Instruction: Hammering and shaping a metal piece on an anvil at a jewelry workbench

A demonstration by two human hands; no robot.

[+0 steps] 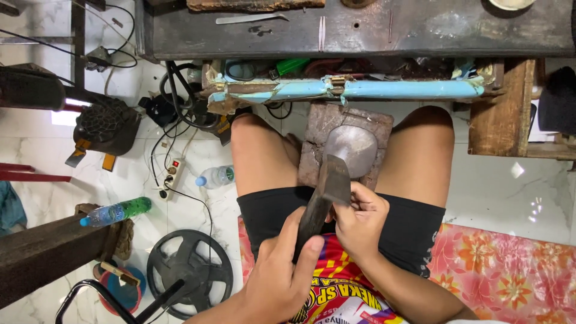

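A dark hammer with a wooden handle lies over a worn wooden block that stands between my bare knees. A shallow, dull silver metal dish rests in the block's hollow, and the hammer head covers its near edge. My left hand is wrapped around the lower end of the handle. My right hand sits just right of the hammer head. Its fingers are curled and pinched at the dish's near rim, and the hammer partly hides the contact.
A dark workbench with a light blue padded rail runs across the top. On the white floor to the left lie a power strip, cables, two plastic bottles, a black wheel and a rusty beam. A floral mat is at right.
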